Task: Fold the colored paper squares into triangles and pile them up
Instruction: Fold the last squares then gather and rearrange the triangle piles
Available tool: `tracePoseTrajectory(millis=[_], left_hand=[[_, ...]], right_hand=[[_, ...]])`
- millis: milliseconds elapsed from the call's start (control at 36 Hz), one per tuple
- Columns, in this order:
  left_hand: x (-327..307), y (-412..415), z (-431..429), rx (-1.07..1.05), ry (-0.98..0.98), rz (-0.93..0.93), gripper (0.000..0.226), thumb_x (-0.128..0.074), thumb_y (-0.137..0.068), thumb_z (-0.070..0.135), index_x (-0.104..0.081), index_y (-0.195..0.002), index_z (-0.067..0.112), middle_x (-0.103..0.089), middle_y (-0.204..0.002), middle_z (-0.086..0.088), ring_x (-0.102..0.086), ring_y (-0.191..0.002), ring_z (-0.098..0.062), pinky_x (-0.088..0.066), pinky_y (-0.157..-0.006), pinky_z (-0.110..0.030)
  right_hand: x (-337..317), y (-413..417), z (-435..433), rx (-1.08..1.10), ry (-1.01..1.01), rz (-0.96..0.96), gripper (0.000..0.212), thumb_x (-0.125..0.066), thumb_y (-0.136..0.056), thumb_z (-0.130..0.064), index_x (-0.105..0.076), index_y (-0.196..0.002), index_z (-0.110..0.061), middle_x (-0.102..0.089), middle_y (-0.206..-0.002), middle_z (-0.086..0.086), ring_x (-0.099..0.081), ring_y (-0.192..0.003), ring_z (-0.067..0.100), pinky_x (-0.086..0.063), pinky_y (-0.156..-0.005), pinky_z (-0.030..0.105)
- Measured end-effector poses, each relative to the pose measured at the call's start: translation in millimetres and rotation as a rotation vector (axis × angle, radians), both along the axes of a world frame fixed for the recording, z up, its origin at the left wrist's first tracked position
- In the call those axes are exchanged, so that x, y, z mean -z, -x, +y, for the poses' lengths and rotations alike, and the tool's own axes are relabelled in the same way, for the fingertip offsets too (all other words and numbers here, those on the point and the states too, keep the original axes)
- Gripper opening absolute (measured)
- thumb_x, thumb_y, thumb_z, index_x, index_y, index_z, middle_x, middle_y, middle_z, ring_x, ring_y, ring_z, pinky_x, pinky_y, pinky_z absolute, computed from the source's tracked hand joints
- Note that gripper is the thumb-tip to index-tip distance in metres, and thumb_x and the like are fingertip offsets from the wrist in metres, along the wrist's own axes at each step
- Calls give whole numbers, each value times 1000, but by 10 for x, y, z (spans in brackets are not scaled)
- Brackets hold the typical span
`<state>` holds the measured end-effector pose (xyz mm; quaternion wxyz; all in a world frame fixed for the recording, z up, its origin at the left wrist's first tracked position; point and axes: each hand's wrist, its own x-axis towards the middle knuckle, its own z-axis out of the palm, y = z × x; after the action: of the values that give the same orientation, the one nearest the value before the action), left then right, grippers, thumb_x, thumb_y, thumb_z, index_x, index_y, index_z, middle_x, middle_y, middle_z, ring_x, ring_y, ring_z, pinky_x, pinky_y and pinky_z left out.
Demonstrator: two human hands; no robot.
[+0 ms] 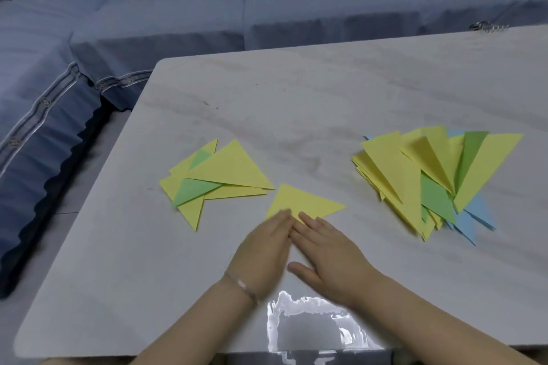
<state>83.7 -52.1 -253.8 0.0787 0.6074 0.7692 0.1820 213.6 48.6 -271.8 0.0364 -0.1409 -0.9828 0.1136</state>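
Yellow paper triangle (302, 201).

Location: flat on the table (296, 98). Its near edge lies under the fingertips of both hands, and the rest spreads away from them, one sharp corner reaching out to the right.

Grip: nothing clasped. The left hand (261, 249) and right hand (329, 252) lie side by side with straight, flat fingers, their tips resting on the sheet. The left hand is blurred, so its exact contact cannot be told.

Step in hand (judged): pressing the fold flat.

Method:
- Check that the visible edges beyond the fingertips line up before bearing down.
- Anchor the sheet with one hand.
- Draw the other hand outward from between the two hands, along the covered edge to the corner.
- Press downward rather than forward, since thin paper will likely slide on this smooth top.

Neighbouring items:
- A small pile of yellow and green triangles (225, 178), beyond and left of the left hand, near it.
- A larger fanned stack of yellow, green and blue pieces (430, 175), well apart to the right of the right hand.

Which of the two receives this piece cannot be told.
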Motion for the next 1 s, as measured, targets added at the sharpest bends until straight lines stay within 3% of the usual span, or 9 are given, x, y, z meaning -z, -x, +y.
tracePoseTrajectory(millis=[111,194,417,500,583,667,750,861,1000], left_hand=[[86,-115,-167,-26,135,13,52,-19,-95,30,-48,-131,5,-51,-135,-3,-50,-123,-11,-29,-103,-19],[93,-110,-201,-63,193,84,59,-5,-99,34,-52,-125,9,-58,-128,-1,-55,-118,-12,-26,-103,-27],[119,-121,-214,-70,201,156,62,-8,-99,44,-53,-126,11,-54,-133,-3,-49,-123,-15,-24,-104,-26],[78,-186,-167,-120,163,153,66,-7,-98,45,-61,-119,12,-60,-126,-3,-58,-115,-17,-37,-100,-28],[20,-248,-83,-175,131,167,65,-12,-97,47,-67,-109,15,-67,-111,-5,-65,-101,-20,-54,-80,-33],[38,-339,44,-217,136,293,52,-30,-85,51,-69,-105,23,-68,-96,-3,-65,-84,-25,-49,-75,-31],[43,-444,193,-237,149,357,52,-31,-80,53,-69,-105,26,-63,-86,-2,-56,-71,-24,-44,-68,-31],[43,-477,236,-235,59,399,52,-33,-80,46,-71,-98,16,-62,-79,0,-53,-68,-20,-27,-66,-29],[115,-351,-31,-231,-60,472,49,-37,-80,39,-70,-98,8,-62,-77,0,-41,-74,-20,-25,-64,-30]], right_hand=[[-6,2,0,7,-8,-23,70,-21,-92,-62,-48,-135,-15,-49,-138,-2,-43,-130,15,-22,-107,27],[-14,-24,22,33,-22,-25,70,-20,-92,-63,-53,-131,-14,-51,-137,0,-46,-127,15,-23,-105,29],[-85,-401,461,225,-124,-47,76,-12,-93,-61,-59,-123,-10,-54,-133,5,-52,-121,23,-25,-101,34],[-80,-435,474,265,-133,-50,75,-11,-93,-60,-61,-121,-11,-55,-132,3,-52,-122,22,-25,-100,39],[-28,-415,405,343,-108,-51,75,-11,-94,-59,-59,-123,-10,-53,-134,4,-45,-127,19,-24,-102,39],[-6,-417,391,407,-97,-40,76,-10,-93,-61,-57,-126,-10,-51,-137,7,-35,-131,17,-21,-103,38],[-19,-411,385,420,-89,-12,79,-9,-92,-62,-57,-125,-9,-51,-136,8,-32,-129,16,-21,-103,38],[-53,-381,385,425,-90,-12,71,-20,-91,-58,-62,-119,-8,-56,-131,9,-51,-122,23,-24,-99,38],[-60,-368,398,434,-94,-17,65,-38,-77,-53,-64,-115,-8,-59,-127,10,-57,-116,26,-26,-96,38]])
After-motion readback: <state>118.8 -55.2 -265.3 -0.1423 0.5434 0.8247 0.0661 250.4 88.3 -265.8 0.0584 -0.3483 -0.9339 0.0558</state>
